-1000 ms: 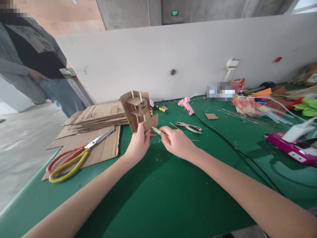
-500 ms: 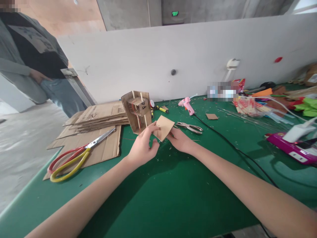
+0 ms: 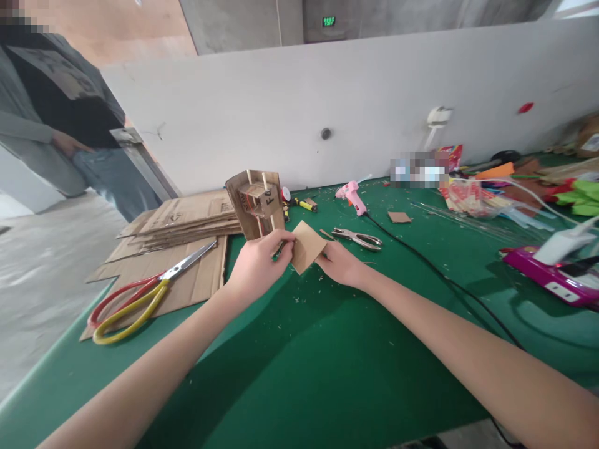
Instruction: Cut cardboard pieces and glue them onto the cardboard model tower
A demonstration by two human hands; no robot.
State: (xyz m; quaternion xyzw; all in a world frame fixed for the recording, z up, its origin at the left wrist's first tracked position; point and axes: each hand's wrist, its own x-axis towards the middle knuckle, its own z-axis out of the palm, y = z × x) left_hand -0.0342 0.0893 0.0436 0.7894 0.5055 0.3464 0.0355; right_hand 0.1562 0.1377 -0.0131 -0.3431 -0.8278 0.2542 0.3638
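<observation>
A small square piece of cardboard (image 3: 307, 247) is held between my two hands above the green table. My left hand (image 3: 261, 257) pinches its left edge, thumb and fingers closed on it. At the opposite edge, my right hand (image 3: 340, 263) grips it too, its fingertips partly hidden behind the piece. Just behind my left hand stands a cardboard frame (image 3: 238, 194) with wooden sticks and a small box with letters on it; its lower part is covered by the hand. A metal hole punch (image 3: 359, 239) lies to the right of the cardboard piece.
Large scissors (image 3: 154, 287) with red and yellow handles rest on stacked cardboard (image 3: 187, 215) at left. A pink glue gun (image 3: 353, 196) trails a black cable rightward. A purple power strip (image 3: 547, 277) and craft supplies (image 3: 472, 193) are at right. A person (image 3: 70, 118) stands behind.
My left hand has moved from fingers spread near the cardboard piece to pinching its left edge. The piece has turned slightly, and my right hand keeps its hold.
</observation>
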